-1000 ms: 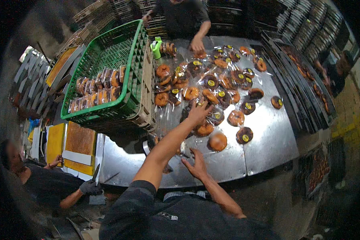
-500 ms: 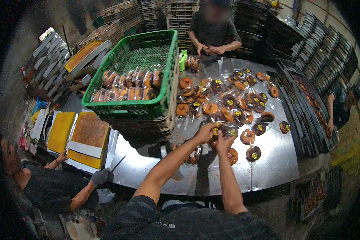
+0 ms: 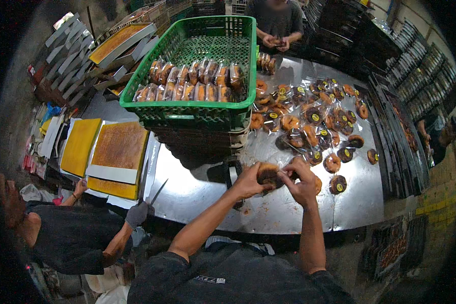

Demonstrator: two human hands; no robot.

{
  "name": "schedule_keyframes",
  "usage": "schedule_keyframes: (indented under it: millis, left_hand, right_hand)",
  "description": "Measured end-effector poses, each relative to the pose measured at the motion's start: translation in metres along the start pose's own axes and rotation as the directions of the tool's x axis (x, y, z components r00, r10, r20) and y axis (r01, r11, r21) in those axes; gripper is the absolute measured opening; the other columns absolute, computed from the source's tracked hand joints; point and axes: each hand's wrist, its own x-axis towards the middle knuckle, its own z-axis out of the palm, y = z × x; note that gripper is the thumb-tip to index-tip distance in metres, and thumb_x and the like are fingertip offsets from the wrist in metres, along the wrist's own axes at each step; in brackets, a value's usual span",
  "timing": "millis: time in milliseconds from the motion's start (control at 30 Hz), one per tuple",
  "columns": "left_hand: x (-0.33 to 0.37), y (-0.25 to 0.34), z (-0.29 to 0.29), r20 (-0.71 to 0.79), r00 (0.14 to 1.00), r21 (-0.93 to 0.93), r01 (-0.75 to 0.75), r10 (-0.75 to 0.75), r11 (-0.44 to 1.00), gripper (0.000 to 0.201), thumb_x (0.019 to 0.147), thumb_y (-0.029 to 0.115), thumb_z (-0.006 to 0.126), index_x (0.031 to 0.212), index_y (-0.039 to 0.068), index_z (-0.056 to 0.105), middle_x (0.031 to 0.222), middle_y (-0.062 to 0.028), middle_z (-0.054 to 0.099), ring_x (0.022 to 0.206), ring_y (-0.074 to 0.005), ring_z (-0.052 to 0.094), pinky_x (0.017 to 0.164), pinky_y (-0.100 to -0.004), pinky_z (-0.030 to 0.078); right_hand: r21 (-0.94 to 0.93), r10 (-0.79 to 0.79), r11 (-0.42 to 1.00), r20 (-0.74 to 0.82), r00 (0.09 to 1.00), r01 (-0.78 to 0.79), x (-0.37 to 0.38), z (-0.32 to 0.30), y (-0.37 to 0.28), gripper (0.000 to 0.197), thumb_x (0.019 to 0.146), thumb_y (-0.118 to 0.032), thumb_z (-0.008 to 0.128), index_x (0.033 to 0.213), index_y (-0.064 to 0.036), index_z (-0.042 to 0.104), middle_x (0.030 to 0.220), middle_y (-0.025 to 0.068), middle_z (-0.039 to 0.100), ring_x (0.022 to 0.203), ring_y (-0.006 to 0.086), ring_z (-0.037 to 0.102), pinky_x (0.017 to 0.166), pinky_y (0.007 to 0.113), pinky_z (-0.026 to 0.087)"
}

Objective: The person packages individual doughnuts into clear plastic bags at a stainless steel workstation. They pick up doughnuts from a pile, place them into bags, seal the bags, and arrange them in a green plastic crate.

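Note:
Above the near part of the metal table, my left hand (image 3: 249, 182) grips a chocolate-coated doughnut (image 3: 269, 176) from its left side. My right hand (image 3: 302, 181) is closed at its right edge, thumb and fingers pinched together there. A clear wrapper seems to surround it, though the fingers partly hide this. Beyond my hands, many wrapped doughnuts (image 3: 314, 115) with yellow labels lie loosely heaped. A few lie apart nearer me, such as a dark doughnut (image 3: 338, 184) right of my right hand.
A green crate (image 3: 187, 105) with rows of wrapped doughnuts stands on stacked crates to my left. Farther left are yellow sheet cakes (image 3: 81, 147) and a co-worker's gloved hand (image 3: 137, 214) by a long knife (image 3: 158, 192). Dark trays (image 3: 385, 137) line the right edge. Another person works opposite.
My hands, close together over a doughnut before, are now wider apart on either side of it and slightly nearer me. The view has shifted, and the person opposite has moved their hands.

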Motion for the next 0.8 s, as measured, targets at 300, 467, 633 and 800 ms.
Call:
schedule_keyframes:
  millis: [300,467,633,800]
  left_hand:
    - [-0.071,-0.033,0.022,-0.004,0.999,-0.504,-0.035,0.038,0.863,0.048,0.093,0.028,0.071,0.13,0.001,0.058,0.113,-0.0053,0.068,0.1,-0.0109,0.063,0.087,-0.026,0.052]
    - [-0.065,0.002,0.01,-0.108,0.963,-0.77,0.075,-0.246,0.633,0.038,0.106,0.027,0.047,0.126,-0.004,0.056,0.111,-0.0136,0.07,0.1,-0.0164,0.067,0.091,-0.0277,0.052]
    - [-0.054,0.027,0.005,-0.284,0.947,-0.613,-0.057,-0.152,0.788,0.039,0.108,0.026,0.038,0.127,-0.006,0.054,0.112,-0.0167,0.07,0.101,-0.0194,0.067,0.092,-0.0294,0.052]
    - [-0.059,0.03,0.015,-0.384,0.919,-0.307,-0.221,0.092,0.926,0.037,0.104,0.019,0.05,0.129,-0.008,0.053,0.127,-0.02,0.061,0.124,-0.0255,0.055,0.106,-0.0371,0.042]
  right_hand:
    - [0.331,0.37,0.882,-0.042,0.928,-0.336,-0.09,0.057,-0.008,0.021,0.091,-0.015,0.07,0.083,0.0026,0.063,0.081,0.0032,0.054,0.074,0.013,0.05,0.065,0.027,0.041]
    - [0.337,0.524,0.817,-0.099,0.846,-0.467,-0.058,0.063,-0.015,0.021,0.092,-0.013,0.067,0.081,0.0035,0.062,0.073,0.0063,0.055,0.071,0.0159,0.055,0.064,0.03,0.044]
    - [-0.076,-0.16,0.987,-0.399,0.903,0.142,-0.035,0.069,-0.024,0.055,0.093,-0.006,0.062,0.142,0.0042,0.04,0.134,0.0221,0.054,0.116,0.0338,0.06,0.101,0.041,0.045]
    - [0.365,0.449,0.754,0.321,0.834,-0.547,-0.039,0.037,-0.036,0.042,0.098,-0.013,0.059,0.135,0.0062,0.052,0.126,0.0191,0.063,0.119,0.0252,0.059,0.103,0.034,0.043]
